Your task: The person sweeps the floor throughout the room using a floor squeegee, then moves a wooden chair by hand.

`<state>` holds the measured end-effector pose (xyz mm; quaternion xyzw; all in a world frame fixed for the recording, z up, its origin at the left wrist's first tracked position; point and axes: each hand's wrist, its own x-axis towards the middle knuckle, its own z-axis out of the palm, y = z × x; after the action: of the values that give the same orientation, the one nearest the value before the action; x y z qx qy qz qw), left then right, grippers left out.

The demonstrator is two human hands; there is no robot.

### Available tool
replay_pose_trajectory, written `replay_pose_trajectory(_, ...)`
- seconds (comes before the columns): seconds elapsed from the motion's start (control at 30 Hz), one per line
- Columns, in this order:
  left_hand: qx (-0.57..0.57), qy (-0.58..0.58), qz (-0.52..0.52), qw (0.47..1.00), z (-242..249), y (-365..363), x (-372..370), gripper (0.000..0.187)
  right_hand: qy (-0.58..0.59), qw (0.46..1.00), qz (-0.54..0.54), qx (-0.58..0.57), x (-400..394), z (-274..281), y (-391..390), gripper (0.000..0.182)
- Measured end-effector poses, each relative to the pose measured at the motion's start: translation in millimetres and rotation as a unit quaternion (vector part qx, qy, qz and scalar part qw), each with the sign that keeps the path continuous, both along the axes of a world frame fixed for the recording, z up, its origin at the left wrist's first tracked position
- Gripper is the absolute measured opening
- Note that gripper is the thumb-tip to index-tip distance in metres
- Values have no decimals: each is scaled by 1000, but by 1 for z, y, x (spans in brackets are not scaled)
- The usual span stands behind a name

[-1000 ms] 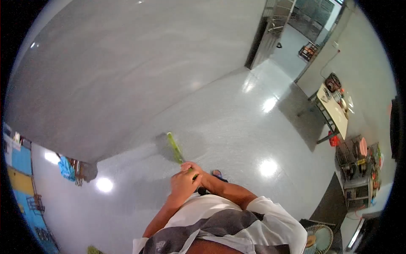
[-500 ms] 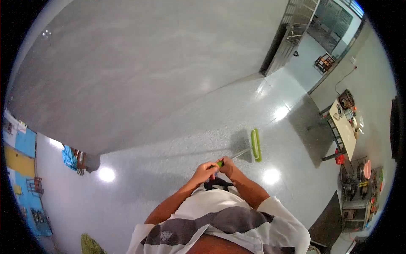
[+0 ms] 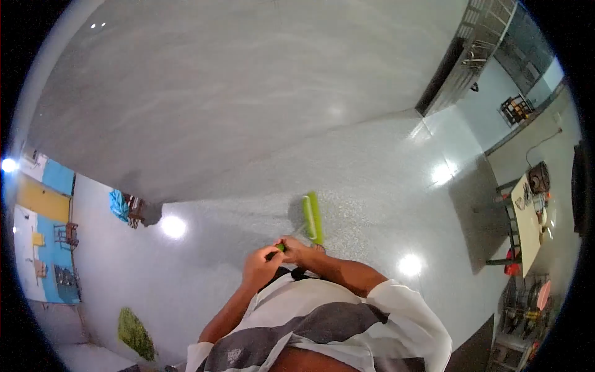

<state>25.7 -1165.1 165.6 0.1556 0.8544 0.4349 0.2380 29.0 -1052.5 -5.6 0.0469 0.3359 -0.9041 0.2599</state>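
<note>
A flat mop (image 3: 313,218) with a green head and thin pale handle rests on the shiny grey floor, just ahead of my hands. My left hand (image 3: 261,268) is closed around the green grip near the handle's upper end. Beside it, slightly farther forward, my right hand (image 3: 292,250) wraps the same handle. Both hands are close together in front of my waist, and they hide most of the grip. The mop head stands a short way beyond my right hand.
A grey wall (image 3: 235,93) runs along the far side. At right are a table (image 3: 525,226) with items on it and a rack (image 3: 524,310). A green mat (image 3: 136,333) lies at lower left. A barred door (image 3: 455,68) stands at upper right.
The mop head has swept left across the floor, and both hands have shifted left with the handle. The view has turned, so the room's furniture sits farther right.
</note>
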Motion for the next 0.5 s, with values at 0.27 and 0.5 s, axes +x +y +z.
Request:
replay_pose_trajectory(0.27,-143,150,-71,976,-24,29,13,20,-300,773,48,-557,-29,-34,-7,15)
replay_pose_trajectory(0.5,-48,141,-137,979,12,40,-15,24,-307,821,-33,-481,-27,1,24,17)
